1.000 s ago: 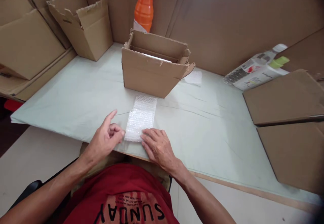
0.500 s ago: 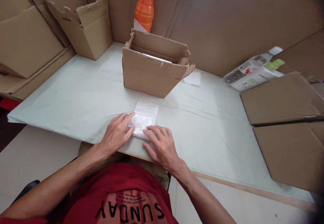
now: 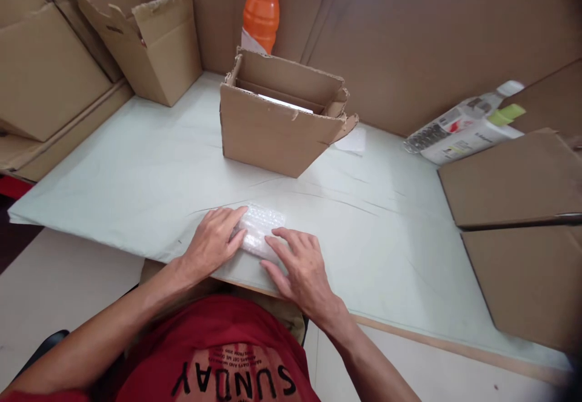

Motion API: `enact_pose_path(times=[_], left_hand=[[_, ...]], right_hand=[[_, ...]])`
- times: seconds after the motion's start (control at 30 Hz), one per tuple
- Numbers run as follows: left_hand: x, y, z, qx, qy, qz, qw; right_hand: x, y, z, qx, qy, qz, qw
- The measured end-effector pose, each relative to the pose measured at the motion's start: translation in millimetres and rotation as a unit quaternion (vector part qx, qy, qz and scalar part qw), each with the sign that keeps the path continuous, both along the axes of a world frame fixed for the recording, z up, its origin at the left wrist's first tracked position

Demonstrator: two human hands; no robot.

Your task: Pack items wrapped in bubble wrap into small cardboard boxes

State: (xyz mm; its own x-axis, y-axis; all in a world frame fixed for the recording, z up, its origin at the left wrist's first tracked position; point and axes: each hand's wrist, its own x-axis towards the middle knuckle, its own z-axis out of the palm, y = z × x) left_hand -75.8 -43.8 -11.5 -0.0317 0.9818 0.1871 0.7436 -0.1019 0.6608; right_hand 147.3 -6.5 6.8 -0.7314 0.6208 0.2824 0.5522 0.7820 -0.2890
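Fingers half-spread on bubble wrap

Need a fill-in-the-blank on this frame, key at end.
Counting the left hand and right hand, ____ hands touch the bubble wrap.
The cardboard box just beyond it has its top ____.
The bottle behind that box is coloured ____.
The large word on the shirt reads ____.
Missing words: two; open; orange; SUNDAY
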Motion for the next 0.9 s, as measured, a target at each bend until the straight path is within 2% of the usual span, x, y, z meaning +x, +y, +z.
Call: enact_pose_path(times=[0.1, 0.17, 0.23, 0.3, 0.37, 0.4, 0.47, 0.6, 0.7, 0.8, 0.9], left_hand=[[3.9, 1.4, 1.6, -0.026, -0.055, 0.065, 0.996], [5.9, -7.5, 4.6, -0.078, -0.162, 0.114, 0.977], [8.9, -17.8, 8.2, -0.124, -0.296, 0.142, 0.936], [13.4, -23.7, 11.5, -0.155, -0.411, 0.138, 0.888], [18.8, -23.8, 13.8, -0.174, -0.475, 0.126, 0.853], [21.4, -22.4, 14.4, -0.177, -0.485, 0.122, 0.847], [26.5, -19.3, 14.0, -0.164, -0.471, 0.112, 0.859], [35.9, -17.1, 8.0, -0.123, -0.381, 0.040, 0.915], [36.6, -11.9, 8.4, -0.080, -0.271, -0.023, 0.959], [25.0, 5.9, 25.6, 0.042, -0.139, -0.054, 0.988], [2.1, 39.5, 58.2, 0.209, 0.003, -0.031, 0.977]], right_hand=[[-4.7, 7.9, -5.2, -0.008, -0.042, 0.021, 0.999], [-6.1, 14.1, -10.1, -0.031, -0.002, 0.002, 1.000], [-6.2, 17.1, -12.6, -0.077, 0.067, -0.022, 0.995], [-5.3, 16.2, -11.4, -0.146, 0.115, -0.020, 0.982], [-2.7, 14.0, -7.3, -0.214, 0.127, 0.002, 0.969], [-0.5, 13.5, -4.8, -0.238, 0.125, 0.008, 0.963], [4.9, 14.8, 0.3, -0.272, 0.119, -0.001, 0.955], [12.4, 24.2, 9.3, -0.358, 0.119, -0.007, 0.926], [11.1, 33.3, 16.6, -0.366, 0.109, -0.002, 0.924], [11.3, 45.5, 29.5, -0.316, 0.114, -0.006, 0.942], [17.3, 62.5, 54.6, -0.256, 0.142, 0.016, 0.956]])
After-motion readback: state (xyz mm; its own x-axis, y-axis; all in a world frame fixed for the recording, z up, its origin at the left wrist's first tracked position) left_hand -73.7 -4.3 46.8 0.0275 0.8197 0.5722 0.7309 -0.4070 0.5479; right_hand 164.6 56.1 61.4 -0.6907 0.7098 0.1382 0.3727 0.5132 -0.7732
